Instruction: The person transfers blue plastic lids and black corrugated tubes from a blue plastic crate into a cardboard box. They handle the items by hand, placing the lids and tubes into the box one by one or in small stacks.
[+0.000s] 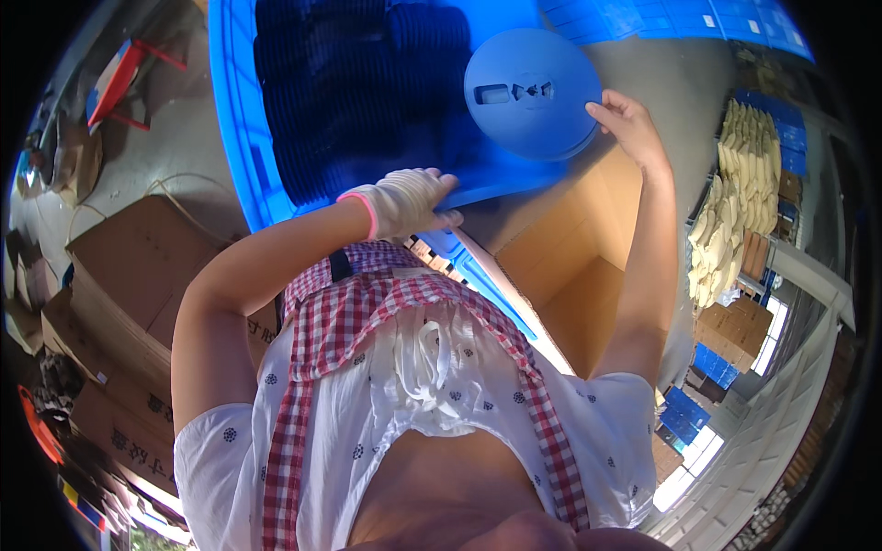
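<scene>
My bare right hand (pixel 632 133) pinches the right edge of a round blue plastic reel (pixel 533 124), which has a rectangular slot and a shaped centre hole. The reel is held above the right side of a large blue crate (pixel 230 101). A second rim shows just under its lower edge. My left hand (pixel 409 202), in a white glove with a pink cuff, is by the crate's near edge, its fingers apart and nothing seen in them. Rows of dark, ridged round pieces (pixel 358 101), closely stacked, fill the crate's left part; shadow blurs their detail.
An open cardboard box (pixel 588 303) stands near right, below my right forearm. Brown cartons (pixel 156 266) are piled at left. A red-framed object (pixel 119 87) is on the floor at far left. Cream-coloured bundles (pixel 735 193) and blue crates line the right; more blue crates (pixel 661 18) stand behind.
</scene>
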### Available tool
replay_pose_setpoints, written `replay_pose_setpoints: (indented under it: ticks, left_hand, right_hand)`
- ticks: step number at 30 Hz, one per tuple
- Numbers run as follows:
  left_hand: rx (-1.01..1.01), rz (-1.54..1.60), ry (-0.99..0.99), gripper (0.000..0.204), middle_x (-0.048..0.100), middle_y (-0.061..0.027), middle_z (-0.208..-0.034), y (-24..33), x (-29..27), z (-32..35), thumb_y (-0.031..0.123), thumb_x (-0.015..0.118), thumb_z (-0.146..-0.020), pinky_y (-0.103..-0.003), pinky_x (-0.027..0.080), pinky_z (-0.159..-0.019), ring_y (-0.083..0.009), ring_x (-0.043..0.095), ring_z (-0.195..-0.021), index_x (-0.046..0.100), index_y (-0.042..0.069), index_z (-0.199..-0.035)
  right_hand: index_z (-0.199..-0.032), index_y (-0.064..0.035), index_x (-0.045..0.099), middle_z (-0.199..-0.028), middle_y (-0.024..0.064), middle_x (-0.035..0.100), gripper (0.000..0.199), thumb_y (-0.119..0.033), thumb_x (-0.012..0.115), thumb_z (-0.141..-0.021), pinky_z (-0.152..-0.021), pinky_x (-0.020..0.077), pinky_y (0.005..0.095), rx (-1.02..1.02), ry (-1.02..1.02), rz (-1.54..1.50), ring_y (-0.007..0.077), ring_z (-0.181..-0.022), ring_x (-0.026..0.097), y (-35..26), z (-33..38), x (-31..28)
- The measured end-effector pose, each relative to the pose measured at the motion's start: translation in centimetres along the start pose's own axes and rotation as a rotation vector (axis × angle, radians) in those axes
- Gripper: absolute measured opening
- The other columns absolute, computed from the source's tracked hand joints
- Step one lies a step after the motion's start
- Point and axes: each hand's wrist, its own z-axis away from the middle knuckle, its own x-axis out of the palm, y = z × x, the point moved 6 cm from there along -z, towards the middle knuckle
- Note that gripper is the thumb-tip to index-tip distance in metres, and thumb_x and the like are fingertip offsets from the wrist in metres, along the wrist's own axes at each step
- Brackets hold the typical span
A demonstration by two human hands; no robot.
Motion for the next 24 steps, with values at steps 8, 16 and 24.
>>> replay_pose_setpoints:
  ticks: [8,16,24]
  left_hand:
    - [-0.065,0.153,0.23,0.044,0.059,-0.019,-0.116,-2.6,0.3,-2.3,0.036,0.05,-0.096,-0.037,0.045,-0.096,-0.0324,0.057,-0.109,0.049,0.005,-0.128]
    - [-0.119,-0.216,0.177,0.04,0.063,-0.0152,-0.106,0.8,0.2,-3.6,0.037,0.054,-0.092,-0.04,0.051,-0.083,-0.0327,0.063,-0.094,0.054,0.009,-0.121]
    - [-0.168,-0.34,0.215,0.038,0.065,-0.0162,-0.097,1.2,0.3,-3.7,0.034,0.054,-0.094,-0.036,0.052,-0.081,-0.0294,0.065,-0.085,0.056,0.005,-0.12]
  right_hand:
    - [-0.078,-0.0066,0.06,-0.071,-0.0052,0.054,0.019,-0.02,0.067,-0.089,-0.063,0.0366,0.0209,-0.1,0.21,-0.321,0.0053,-0.066,0.044,4.5,10.0,-3.0]
    - [-0.079,-0.0053,0.06,-0.07,-0.0049,0.053,0.018,-0.018,0.067,-0.089,-0.061,0.0364,0.0212,0.041,0.355,-0.377,0.0048,-0.065,0.044,12.5,21.6,-3.6]
    - [-0.082,-0.0051,0.065,-0.067,0.0063,0.063,0.029,-0.034,0.065,-0.083,-0.061,0.0469,0.0317,0.565,0.108,0.125,0.0169,-0.066,0.061,32.0,21.7,9.2]
